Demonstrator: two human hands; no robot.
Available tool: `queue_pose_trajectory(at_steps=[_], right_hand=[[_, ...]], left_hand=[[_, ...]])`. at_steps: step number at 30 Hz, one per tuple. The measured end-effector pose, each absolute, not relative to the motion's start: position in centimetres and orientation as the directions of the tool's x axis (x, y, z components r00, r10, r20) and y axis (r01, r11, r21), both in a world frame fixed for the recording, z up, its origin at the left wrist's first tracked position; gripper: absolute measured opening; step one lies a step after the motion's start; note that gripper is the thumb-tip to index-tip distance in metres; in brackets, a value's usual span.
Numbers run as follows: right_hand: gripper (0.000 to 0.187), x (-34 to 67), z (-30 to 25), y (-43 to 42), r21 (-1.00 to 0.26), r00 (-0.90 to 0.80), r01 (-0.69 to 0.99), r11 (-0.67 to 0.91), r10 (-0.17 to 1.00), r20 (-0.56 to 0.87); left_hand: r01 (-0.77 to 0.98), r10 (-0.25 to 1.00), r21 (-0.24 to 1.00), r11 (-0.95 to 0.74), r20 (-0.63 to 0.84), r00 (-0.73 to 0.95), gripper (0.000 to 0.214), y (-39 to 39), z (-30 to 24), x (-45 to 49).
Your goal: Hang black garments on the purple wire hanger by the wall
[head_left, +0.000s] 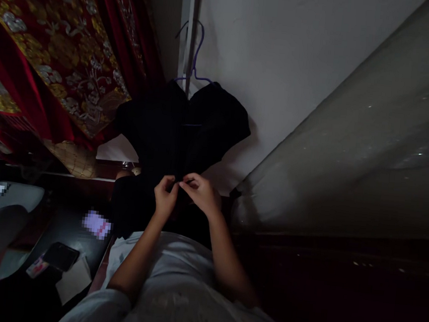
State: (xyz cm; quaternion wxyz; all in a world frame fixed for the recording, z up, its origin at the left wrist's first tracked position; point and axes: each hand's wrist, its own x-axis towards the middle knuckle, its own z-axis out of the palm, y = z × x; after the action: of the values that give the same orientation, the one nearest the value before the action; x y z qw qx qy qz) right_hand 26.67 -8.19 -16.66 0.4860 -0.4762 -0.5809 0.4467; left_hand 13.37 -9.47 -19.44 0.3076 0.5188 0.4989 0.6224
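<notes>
A black garment [187, 128] hangs on a purple wire hanger [195, 63] against a white wall. Both my hands are raised to its front, side by side, at about the middle of the garment. My left hand [165, 197] is closed, its fingertips pinching the dark cloth. My right hand [201, 192] is also closed in a pinch on the cloth, touching the left hand's fingertips. What lies between the fingers beyond the cloth is too dark to make out.
A red and gold patterned curtain [58, 50] hangs at the left. A dark table at the lower left carries a black phone [61, 256] and papers [74, 279]. A large grey slanted surface [363, 155] fills the right. The room is dim.
</notes>
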Motion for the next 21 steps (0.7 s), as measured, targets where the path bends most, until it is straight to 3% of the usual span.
queue_pose_trajectory(at_steps=[5,10,17,21], right_hand=[[0.026,26.8,-16.4,-8.2,-0.970,0.034,0.160,0.181,0.981,0.189],[0.022,26.5,-15.9,-8.5,-0.976,0.018,0.170,0.139,0.989,0.144],[0.021,26.4,-15.5,-8.3,-0.985,-0.086,-0.140,-0.104,0.992,-0.093],[0.021,27.6,-10.9,-4.3,-0.952,0.011,-0.295,-0.085,0.996,-0.092]], left_hand=[[0.286,0.885,0.881,-0.376,0.433,-0.173,0.015,-9.7,-18.3,13.2],[0.338,0.874,0.854,-0.397,0.464,-0.146,0.015,-9.9,-18.2,13.1],[0.358,0.856,0.831,-0.427,0.498,-0.136,0.012,-9.5,-18.4,13.5],[0.348,0.866,0.826,-0.444,0.495,-0.070,0.010,-9.1,-18.3,14.6]])
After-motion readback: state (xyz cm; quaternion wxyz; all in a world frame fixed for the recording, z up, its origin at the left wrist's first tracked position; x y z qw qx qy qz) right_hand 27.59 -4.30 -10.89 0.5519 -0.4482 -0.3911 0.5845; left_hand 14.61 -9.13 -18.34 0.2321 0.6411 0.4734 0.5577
